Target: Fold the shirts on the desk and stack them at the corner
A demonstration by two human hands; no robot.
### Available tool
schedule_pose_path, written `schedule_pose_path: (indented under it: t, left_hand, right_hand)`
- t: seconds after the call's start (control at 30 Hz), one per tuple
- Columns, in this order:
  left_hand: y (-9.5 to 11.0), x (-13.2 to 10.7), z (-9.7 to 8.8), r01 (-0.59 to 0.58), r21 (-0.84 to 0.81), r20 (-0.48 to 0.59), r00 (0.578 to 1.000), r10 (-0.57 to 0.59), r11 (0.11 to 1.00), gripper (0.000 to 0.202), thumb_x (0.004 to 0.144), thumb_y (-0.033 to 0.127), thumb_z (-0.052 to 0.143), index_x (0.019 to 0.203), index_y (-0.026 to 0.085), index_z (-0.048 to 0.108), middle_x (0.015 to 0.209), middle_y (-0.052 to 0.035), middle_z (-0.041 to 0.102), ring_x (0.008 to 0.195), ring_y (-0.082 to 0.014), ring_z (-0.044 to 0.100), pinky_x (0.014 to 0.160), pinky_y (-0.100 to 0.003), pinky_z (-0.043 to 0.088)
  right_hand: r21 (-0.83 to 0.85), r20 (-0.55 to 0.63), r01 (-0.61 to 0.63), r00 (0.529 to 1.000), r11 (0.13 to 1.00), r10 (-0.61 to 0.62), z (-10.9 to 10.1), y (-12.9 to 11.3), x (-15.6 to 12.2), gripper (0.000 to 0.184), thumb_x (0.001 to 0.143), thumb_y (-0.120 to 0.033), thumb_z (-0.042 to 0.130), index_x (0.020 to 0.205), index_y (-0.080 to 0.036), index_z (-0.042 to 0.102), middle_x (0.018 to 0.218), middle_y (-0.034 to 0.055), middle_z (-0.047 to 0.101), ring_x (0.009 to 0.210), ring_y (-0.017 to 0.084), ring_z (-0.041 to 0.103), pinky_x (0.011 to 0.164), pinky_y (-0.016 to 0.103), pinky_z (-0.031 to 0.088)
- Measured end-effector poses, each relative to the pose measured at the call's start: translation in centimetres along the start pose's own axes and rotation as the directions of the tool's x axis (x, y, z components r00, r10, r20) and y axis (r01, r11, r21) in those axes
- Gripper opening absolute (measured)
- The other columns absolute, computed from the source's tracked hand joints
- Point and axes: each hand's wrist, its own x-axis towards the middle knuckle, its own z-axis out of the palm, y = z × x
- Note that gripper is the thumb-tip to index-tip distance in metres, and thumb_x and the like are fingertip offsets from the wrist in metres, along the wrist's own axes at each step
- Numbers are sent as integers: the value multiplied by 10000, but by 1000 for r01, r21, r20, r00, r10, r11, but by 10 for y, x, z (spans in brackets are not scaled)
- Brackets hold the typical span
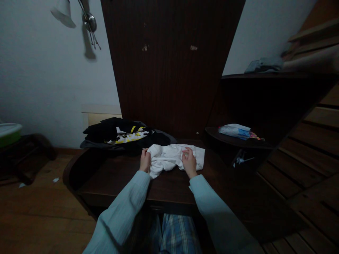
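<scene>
A crumpled white garment [172, 158] lies on the dark wooden desk [111, 176] in front of me. My left hand [145, 160] pinches its left edge with closed fingers. My right hand [189, 162] grips a fold near its right side, fingers curled into the cloth. Both arms wear pale blue-green sleeves. Just behind the white garment sits a pile of dark clothes [119, 134] with yellow and white print.
A tall dark wardrobe panel [169, 67] rises behind the desk. A side shelf [225, 139] on the right holds a plastic packet [234, 130]. Folded cloth [262, 66] lies on a higher shelf. A green tub [9, 133] stands at far left. Wooden slats run along the right.
</scene>
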Motion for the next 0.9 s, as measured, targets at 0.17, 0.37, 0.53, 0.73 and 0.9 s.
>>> schedule_pose_path:
  t: [0.17,0.37,0.53,0.73,0.9]
  left_hand:
    - [17,-15,6,258,-180,262,943,-206,949,445,665,422,607,1019,153,582,947,-81,649,804,-169,599,670,-256,456]
    - [33,-29,4,348,-34,601,756,-259,937,406,500,420,747,765,118,688,694,-41,671,639,-148,577,587,-234,407]
    - [39,-29,1,366,-18,642,718,-270,930,362,463,374,767,716,125,698,627,-15,649,588,-123,541,551,-216,365]
    - [42,-31,2,371,-17,626,728,-279,928,380,471,420,762,691,121,684,605,-3,623,576,-108,516,546,-205,346]
    - [38,-29,2,322,-19,619,747,-241,947,463,490,462,753,801,130,667,709,-18,643,673,-142,561,604,-219,386]
  right_hand:
    - [78,20,-68,998,995,67,5,16,7,549,711,-301,487,1243,-196,402,1207,109,527,940,205,577,831,346,433]
    - [76,23,-50,999,996,49,11,23,7,500,705,-262,480,1202,-220,461,1080,77,583,943,209,556,840,343,420]
    - [-125,87,-21,996,992,32,8,17,8,426,722,-288,464,1119,-155,546,836,62,603,750,203,559,718,327,435]
    - [-179,160,-46,984,983,75,1,4,6,239,751,-288,424,840,-176,615,717,45,603,703,189,555,653,288,413]
    - [5,-21,-88,996,996,88,-3,-1,4,209,743,-338,405,789,-186,541,770,60,601,751,195,553,720,316,416]
